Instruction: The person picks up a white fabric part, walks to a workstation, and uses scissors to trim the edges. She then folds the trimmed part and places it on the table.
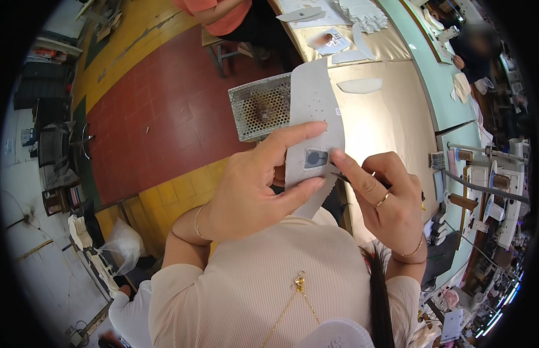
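Note:
My left hand (255, 185) grips a long light grey cut piece (316, 93), fabric or leather, between thumb and fingers. The piece stands up in front of my chest, with small punched holes and a stitched rectangular patch (317, 158) showing a dark shape. At its right edge, my right hand (388, 197) is closed round a small dark pointed tool (340, 177), mostly hidden by the fingers; its exact kind does not show. The right index fingertip touches the piece beside the patch. Behind the piece, partly covered, is a perforated metal box (261, 110) with a scorched brown middle.
A covered table (391, 124) stretches along the right, bearing a loose pale piece (360, 86) and, farther back, a stack of pale pieces (362, 14). Beyond it run green benches (417, 87) with machines and thread spools. A person in orange (229, 17) sits near a stool (214, 49).

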Demonstrator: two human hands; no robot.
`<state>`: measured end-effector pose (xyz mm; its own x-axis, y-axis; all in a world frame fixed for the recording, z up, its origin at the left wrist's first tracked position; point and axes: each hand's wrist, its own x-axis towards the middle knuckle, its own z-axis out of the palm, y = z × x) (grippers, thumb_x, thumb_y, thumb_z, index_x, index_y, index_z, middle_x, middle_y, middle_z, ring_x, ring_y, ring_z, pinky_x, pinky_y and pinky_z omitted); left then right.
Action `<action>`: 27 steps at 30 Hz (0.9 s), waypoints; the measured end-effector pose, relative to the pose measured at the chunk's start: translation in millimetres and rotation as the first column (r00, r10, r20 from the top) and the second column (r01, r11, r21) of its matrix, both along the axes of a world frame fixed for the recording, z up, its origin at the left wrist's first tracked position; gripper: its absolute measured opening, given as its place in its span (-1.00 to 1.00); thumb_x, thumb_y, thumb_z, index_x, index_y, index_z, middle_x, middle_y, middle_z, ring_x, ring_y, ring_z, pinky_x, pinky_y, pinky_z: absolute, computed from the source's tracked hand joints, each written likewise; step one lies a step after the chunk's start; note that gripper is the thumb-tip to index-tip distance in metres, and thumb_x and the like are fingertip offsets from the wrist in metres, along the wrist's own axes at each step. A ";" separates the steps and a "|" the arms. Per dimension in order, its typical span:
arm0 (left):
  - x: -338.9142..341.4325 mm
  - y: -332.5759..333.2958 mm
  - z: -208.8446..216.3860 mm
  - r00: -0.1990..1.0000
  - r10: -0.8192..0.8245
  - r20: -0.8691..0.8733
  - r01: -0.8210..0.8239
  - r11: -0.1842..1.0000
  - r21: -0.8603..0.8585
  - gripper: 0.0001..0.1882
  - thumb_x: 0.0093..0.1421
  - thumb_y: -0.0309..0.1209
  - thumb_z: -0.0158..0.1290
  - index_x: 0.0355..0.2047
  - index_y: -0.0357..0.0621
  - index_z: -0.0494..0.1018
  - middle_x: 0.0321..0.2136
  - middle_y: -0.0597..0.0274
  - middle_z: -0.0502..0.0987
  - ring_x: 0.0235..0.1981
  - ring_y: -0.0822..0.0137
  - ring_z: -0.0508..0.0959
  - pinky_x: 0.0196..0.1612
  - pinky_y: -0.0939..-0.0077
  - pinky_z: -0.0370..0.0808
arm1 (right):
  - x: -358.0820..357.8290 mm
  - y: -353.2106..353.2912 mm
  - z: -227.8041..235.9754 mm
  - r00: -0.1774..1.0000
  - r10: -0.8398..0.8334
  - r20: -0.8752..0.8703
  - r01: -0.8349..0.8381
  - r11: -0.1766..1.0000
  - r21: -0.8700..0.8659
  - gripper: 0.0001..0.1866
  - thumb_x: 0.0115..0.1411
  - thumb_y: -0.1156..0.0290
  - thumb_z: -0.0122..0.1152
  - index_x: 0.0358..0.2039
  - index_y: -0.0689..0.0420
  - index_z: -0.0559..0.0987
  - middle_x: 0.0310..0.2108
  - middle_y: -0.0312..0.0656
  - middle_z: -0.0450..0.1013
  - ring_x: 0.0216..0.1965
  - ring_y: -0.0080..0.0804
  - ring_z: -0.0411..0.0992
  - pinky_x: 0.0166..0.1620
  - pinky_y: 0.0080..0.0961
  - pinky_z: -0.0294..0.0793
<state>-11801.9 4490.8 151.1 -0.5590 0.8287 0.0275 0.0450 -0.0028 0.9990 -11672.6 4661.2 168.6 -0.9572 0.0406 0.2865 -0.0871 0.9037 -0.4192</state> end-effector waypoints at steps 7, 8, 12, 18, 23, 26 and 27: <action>-0.6 -0.3 5.3 0.999 -0.020 0.045 0.022 0.999 -0.049 -0.39 0.06 -0.72 0.12 0.13 -0.26 0.22 -0.10 0.04 0.48 -0.06 0.35 0.51 -0.03 0.54 0.50 | -5.6 -3.0 -1.1 0.999 -0.011 -0.036 0.009 0.999 -0.043 -0.44 -0.11 0.65 0.23 -0.04 -0.06 0.59 -0.50 -0.30 0.24 -0.63 -0.54 0.26 -0.59 -0.61 0.29; -0.5 -0.3 5.2 0.999 -0.020 0.049 0.022 0.999 -0.047 -0.39 0.06 -0.72 0.12 0.13 -0.26 0.22 -0.10 0.05 0.48 -0.06 0.35 0.51 -0.03 0.54 0.49 | -6.6 -4.5 -1.8 0.999 -0.032 -0.034 0.029 0.996 -0.086 -0.51 -0.03 0.68 0.24 -0.07 -0.07 0.60 -0.51 -0.30 0.24 -0.64 -0.53 0.24 -0.58 -0.61 0.26; 0.3 0.2 6.2 0.997 -0.017 0.070 0.021 0.998 -0.055 -0.39 0.06 -0.72 0.11 0.14 -0.25 0.21 -0.10 0.07 0.47 -0.06 0.36 0.51 -0.02 0.54 0.49 | -8.2 -7.4 -3.6 0.987 -0.140 -0.079 0.092 0.893 -0.441 -0.56 0.01 0.69 0.22 -0.09 0.00 0.61 -0.47 -0.29 0.25 -0.60 -0.60 0.25 -0.53 -0.68 0.25; -0.1 1.6 4.8 0.998 -0.062 0.009 0.062 0.990 -0.124 -0.35 0.07 -0.73 0.10 0.18 -0.22 0.19 -0.14 0.12 0.50 -0.08 0.41 0.50 -0.05 0.56 0.50 | -12.7 -12.0 -0.8 0.995 -0.059 0.081 0.082 0.941 -0.328 -0.50 -0.03 0.72 0.22 -0.06 -0.01 0.60 -0.48 -0.29 0.24 -0.55 -0.53 0.29 -0.48 -0.62 0.33; 2.9 0.6 4.7 0.995 -0.075 -0.059 0.065 0.985 -0.157 -0.34 0.07 -0.73 0.09 0.19 -0.20 0.18 -0.16 0.14 0.51 -0.10 0.43 0.51 -0.07 0.56 0.50 | -15.1 -6.8 -3.4 1.000 -0.017 -0.016 0.012 0.957 -0.291 -0.36 -0.16 0.72 0.26 -0.01 -0.09 0.57 -0.51 -0.29 0.21 -0.62 -0.51 0.30 -0.56 -0.57 0.38; 3.8 1.1 5.3 0.998 -0.065 -0.016 0.062 0.988 -0.143 -0.33 0.08 -0.73 0.09 0.20 -0.19 0.17 -0.16 0.14 0.51 -0.10 0.43 0.51 -0.07 0.56 0.49 | -14.8 -4.8 -2.2 0.995 -0.071 -0.074 0.042 0.941 -0.336 -0.39 -0.13 0.73 0.25 -0.03 -0.08 0.58 -0.51 -0.29 0.21 -0.58 -0.49 0.28 -0.52 -0.59 0.35; 4.3 1.4 4.4 0.999 -0.053 -0.002 0.052 0.991 -0.120 -0.33 0.08 -0.73 0.09 0.20 -0.19 0.16 -0.16 0.14 0.51 -0.10 0.44 0.50 -0.07 0.56 0.49 | -14.8 -4.2 -0.5 0.990 -0.101 -0.102 0.059 0.934 -0.352 -0.40 -0.13 0.74 0.24 -0.03 -0.07 0.58 -0.51 -0.28 0.21 -0.57 -0.48 0.27 -0.50 -0.60 0.34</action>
